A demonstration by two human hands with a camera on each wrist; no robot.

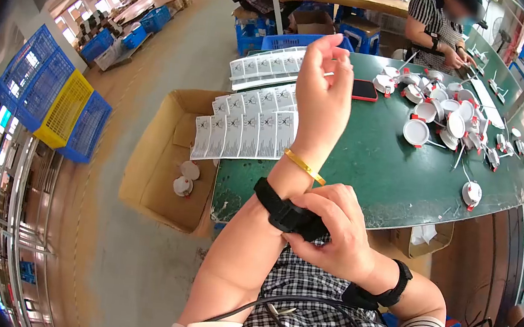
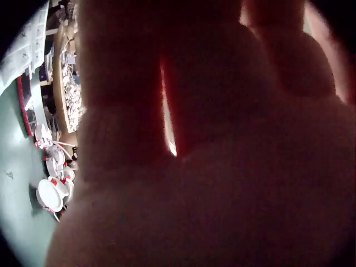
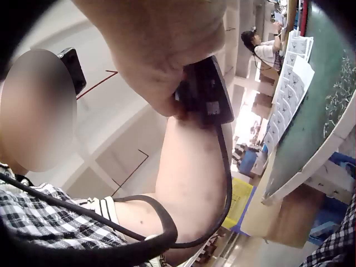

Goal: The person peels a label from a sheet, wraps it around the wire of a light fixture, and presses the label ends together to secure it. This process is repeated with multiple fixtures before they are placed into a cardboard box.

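Note:
My left hand (image 1: pixel 324 99) is raised over the near edge of the green table, its fingers loosely bent and holding nothing. A yellow bracelet (image 1: pixel 304 167) and a black strap (image 1: pixel 271 200) circle that wrist. From the right, my right hand (image 1: pixel 339 230) grips the black wrist camera (image 1: pixel 307 223) on this strap, thumb below and fingers above. The right wrist view shows the same boxy black camera (image 3: pixel 208 92) under my fingers, a cable running down from it along the forearm. Dark, close skin (image 2: pixel 211 194) fills most of the left wrist view.
On the green table (image 1: pixel 364 175) lie printed sheets (image 1: pixel 247 126), a phone (image 1: pixel 365 90) and a heap of round white lamps (image 1: pixel 448 114). A cardboard box (image 1: pixel 164 172) stands left, near stacked blue and yellow crates (image 1: pixel 56 101). Another person (image 1: pixel 438 35) works across the table.

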